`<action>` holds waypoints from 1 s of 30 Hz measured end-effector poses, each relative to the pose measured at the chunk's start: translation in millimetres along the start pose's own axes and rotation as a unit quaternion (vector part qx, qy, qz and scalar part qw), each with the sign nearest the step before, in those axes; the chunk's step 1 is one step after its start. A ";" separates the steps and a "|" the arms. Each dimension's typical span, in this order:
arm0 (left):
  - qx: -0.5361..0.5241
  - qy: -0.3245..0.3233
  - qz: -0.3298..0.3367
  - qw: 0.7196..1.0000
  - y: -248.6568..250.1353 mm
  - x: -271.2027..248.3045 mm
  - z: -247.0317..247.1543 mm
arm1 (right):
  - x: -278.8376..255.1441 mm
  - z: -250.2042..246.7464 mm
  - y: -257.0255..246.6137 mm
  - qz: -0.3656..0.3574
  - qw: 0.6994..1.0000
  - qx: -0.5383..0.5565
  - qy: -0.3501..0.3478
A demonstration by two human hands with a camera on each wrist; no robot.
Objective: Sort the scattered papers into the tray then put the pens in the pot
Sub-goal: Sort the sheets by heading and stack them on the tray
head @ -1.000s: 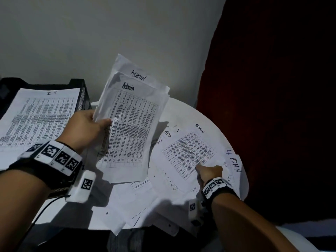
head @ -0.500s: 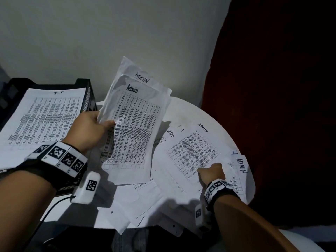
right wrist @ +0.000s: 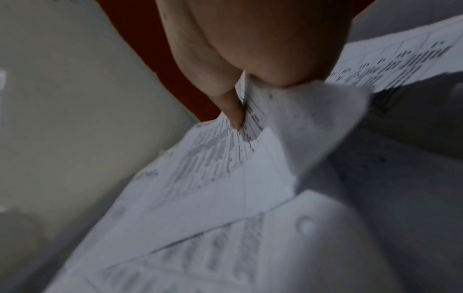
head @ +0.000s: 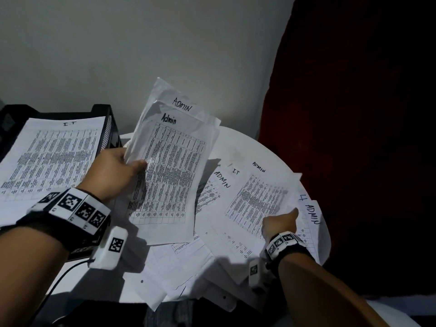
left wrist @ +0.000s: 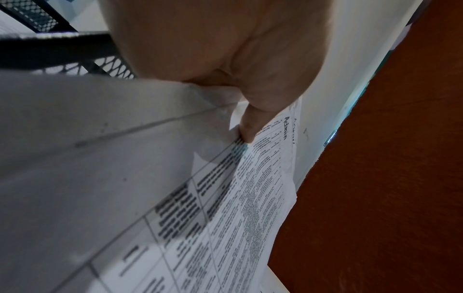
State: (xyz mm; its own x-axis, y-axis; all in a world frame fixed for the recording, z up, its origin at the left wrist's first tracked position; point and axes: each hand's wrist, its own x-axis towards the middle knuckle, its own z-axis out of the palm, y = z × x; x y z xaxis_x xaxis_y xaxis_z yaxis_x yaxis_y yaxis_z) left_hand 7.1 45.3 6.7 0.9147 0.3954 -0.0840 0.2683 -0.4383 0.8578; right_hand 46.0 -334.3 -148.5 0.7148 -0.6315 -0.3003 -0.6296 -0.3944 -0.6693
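Observation:
My left hand grips a small sheaf of "Admin" sheets by its left edge and holds it raised over the round white table; in the left wrist view the thumb presses on the printed sheet. My right hand pinches the lower right edge of an "ADMIN" sheet lying on the scattered papers; the right wrist view shows its finger on that sheet. A black mesh tray at the left holds an "I.T" sheet. No pens or pot are in view.
A grey wall stands behind the table and a dark red curtain hangs at the right. Another "ADMIN" sheet overhangs the table's right edge. A cable runs down from my left wrist.
My right hand has pinched the "ADMIN" sheet's edge and started lifting it. The left hand keeps the sheaf raised, nearly still.

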 end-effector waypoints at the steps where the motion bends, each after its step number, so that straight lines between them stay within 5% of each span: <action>1: 0.002 0.002 0.002 1.000 0.0 0.6 0.6 | 1.6 -2.3 -1.9 -0.008 1.000 0.021 0.000; 6: -0.010 0.028 -0.004 1.000 -0.3 4.9 -1.1 | 6.4 -20.1 -42.9 0.010 0.955 0.296 -0.029; 10: -0.026 0.043 0.001 0.999 2.2 7.6 -3.2 | -27.6 -54.1 -86.9 -0.020 0.888 0.423 -0.181; 16: -0.111 0.015 -0.018 0.994 8.9 1.0 3.4 | -70.8 -76.5 -104.7 -0.065 0.816 0.454 -0.353; 24: -0.205 -0.107 -0.031 0.972 15.6 -12.5 18.9 | -101.4 -21.1 -89.0 -0.030 0.839 0.392 -0.376; 30: -0.246 -0.174 -0.043 0.953 13.3 -18.0 33.9 | -107.8 -1.8 -84.6 -0.120 0.864 0.304 -0.383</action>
State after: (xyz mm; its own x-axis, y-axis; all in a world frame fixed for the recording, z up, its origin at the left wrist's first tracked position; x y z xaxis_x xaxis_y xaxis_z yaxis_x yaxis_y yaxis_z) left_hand 4.4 5.0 2.4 0.9632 0.0842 -0.2552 0.2519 0.0481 0.9666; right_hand 21.7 -234.0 -58.4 0.9407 0.1392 -0.3094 -0.3260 0.1192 -0.9378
